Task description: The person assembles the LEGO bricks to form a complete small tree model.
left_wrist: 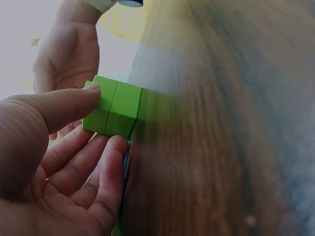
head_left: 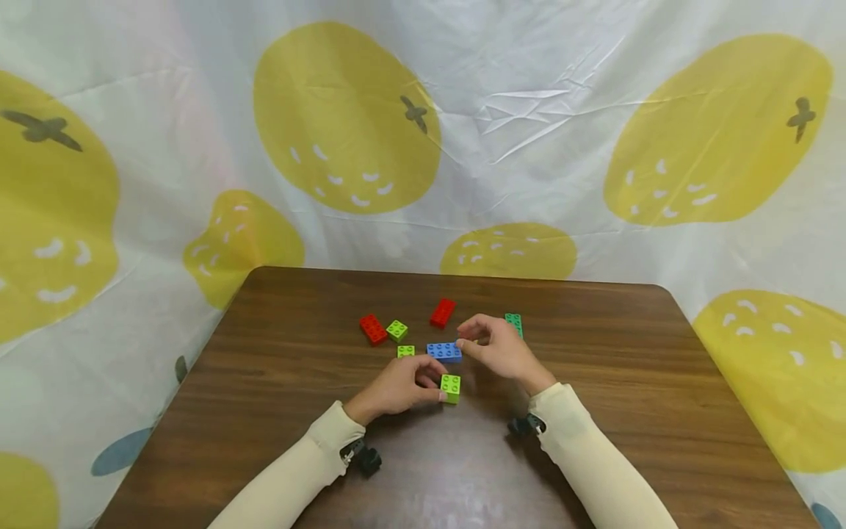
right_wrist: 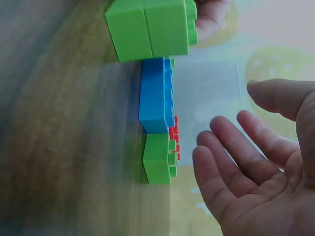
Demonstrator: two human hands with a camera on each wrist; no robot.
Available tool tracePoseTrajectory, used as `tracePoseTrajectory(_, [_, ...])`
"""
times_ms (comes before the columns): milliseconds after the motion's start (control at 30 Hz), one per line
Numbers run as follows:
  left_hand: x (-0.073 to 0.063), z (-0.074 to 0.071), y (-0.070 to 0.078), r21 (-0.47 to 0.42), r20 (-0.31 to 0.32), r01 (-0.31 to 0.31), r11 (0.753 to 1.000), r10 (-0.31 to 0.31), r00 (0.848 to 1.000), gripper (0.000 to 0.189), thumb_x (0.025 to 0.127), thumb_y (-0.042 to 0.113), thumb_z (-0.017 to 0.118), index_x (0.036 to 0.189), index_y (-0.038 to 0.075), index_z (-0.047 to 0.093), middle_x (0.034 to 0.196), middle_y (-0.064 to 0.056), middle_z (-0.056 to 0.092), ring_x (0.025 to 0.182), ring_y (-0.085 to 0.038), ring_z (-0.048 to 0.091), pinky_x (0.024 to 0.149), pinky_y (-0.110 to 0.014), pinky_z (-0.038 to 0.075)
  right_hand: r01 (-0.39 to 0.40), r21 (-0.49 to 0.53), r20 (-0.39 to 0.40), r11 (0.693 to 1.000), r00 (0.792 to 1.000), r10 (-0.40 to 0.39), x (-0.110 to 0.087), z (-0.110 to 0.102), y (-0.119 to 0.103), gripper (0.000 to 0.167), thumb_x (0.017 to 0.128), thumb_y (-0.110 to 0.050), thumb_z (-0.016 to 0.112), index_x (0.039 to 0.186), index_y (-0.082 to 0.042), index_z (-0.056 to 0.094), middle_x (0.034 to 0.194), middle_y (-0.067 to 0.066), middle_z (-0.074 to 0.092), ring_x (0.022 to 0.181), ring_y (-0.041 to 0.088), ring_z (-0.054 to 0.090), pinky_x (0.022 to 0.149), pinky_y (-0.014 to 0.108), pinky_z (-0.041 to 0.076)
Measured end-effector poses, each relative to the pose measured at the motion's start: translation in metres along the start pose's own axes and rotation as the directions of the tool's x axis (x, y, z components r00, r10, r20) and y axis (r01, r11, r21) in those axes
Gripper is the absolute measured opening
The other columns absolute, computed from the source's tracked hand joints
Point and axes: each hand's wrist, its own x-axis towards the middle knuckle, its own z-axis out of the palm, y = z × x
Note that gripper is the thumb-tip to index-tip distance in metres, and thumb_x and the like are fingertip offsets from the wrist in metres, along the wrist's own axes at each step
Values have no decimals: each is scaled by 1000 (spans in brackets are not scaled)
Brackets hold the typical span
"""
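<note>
Near the middle of the table, my left hand [head_left: 399, 386] pinches a stack of two lime green toy bricks [head_left: 450, 389], thumb on one side and fingers on the other. The seam between the two bricks [left_wrist: 113, 105] shows in the left wrist view. Just beyond the stack lies a blue toy brick [head_left: 443, 353], its studs up. My right hand [head_left: 499, 349] hovers by the blue brick's right end, fingers loosely bent and apart from the thumb. Nothing is between those fingers in the right wrist view, where the blue brick [right_wrist: 153, 93] stands clear of them.
Two red bricks [head_left: 373, 330] [head_left: 442, 313] lie farther back. Two small lime green bricks [head_left: 397, 330] [head_left: 406, 351] lie left of the blue one. Partly behind my right hand is a darker green brick [head_left: 513, 322]. A patterned cloth [head_left: 370, 242] hangs behind the brown table [head_left: 595, 323].
</note>
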Motion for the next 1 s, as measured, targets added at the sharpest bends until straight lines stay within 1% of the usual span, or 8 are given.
tracePoseTrajectory(100, [1,0,-1,0,5,4,1000,-4,1000,35,89,26,87,118,15,72,110,-2,77,94,-11,73,80,-27,60,-15,5,-42,1000,999,15,6,-2,2,32,99,-24,75,124,-4,71,117,10,76,108,28,73,93,48,60])
tracePoseTrajectory(200, [1,1,-1,-3,11,11,1000,-11,1000,35,89,25,87,119,15,71,110,-1,77,95,-11,73,80,-27,60,-37,9,-53,999,998,37,11,-2,6,33,99,-22,76,125,-4,70,118,10,76,109,29,74,95,49,60])
tracePoseTrajectory(400, [0,2,-1,-24,16,18,1000,-18,1000,35,90,23,87,119,13,71,109,-2,77,96,-12,74,81,-28,59,-56,-37,-30,998,998,55,18,-2,17,37,99,-22,76,129,-2,69,126,16,74,115,32,72,99,51,58])
tracePoseTrajectory(500, [0,1,0,-32,17,15,999,-14,1000,34,90,23,86,119,13,71,110,-2,77,96,-13,74,81,-28,59,-79,-60,-11,995,997,78,20,-2,21,39,98,-22,76,132,-3,69,129,16,73,119,33,70,102,53,56])
tracePoseTrajectory(600, [0,0,2,-40,17,13,999,-13,1000,34,90,22,87,118,13,71,110,-3,76,96,-14,74,81,-28,59,-99,-92,4,991,995,99,22,0,23,40,97,-21,77,132,-3,69,129,14,73,119,33,69,103,53,54])
tracePoseTrajectory(733, [-1,0,3,-46,20,13,999,-12,1000,33,90,22,87,117,13,71,110,-3,76,96,-13,73,81,-26,59,-103,-145,13,984,994,106,23,0,26,39,97,-20,77,131,-2,69,125,14,75,116,32,69,100,52,55])
tracePoseTrajectory(900, [-1,0,2,-47,22,8,999,-7,1000,32,90,21,87,117,12,71,109,-3,76,95,-13,73,80,-25,59,-114,-180,20,977,993,120,23,0,27,39,96,-18,78,130,-1,70,122,15,75,111,30,71,95,49,58])
tracePoseTrajectory(1000, [-2,0,2,-45,21,10,999,-9,1000,33,90,21,86,117,12,70,110,-3,76,95,-13,73,81,-26,59,-123,-205,22,971,991,131,24,1,28,39,96,-18,79,130,-1,71,121,14,76,110,29,71,94,48,58])
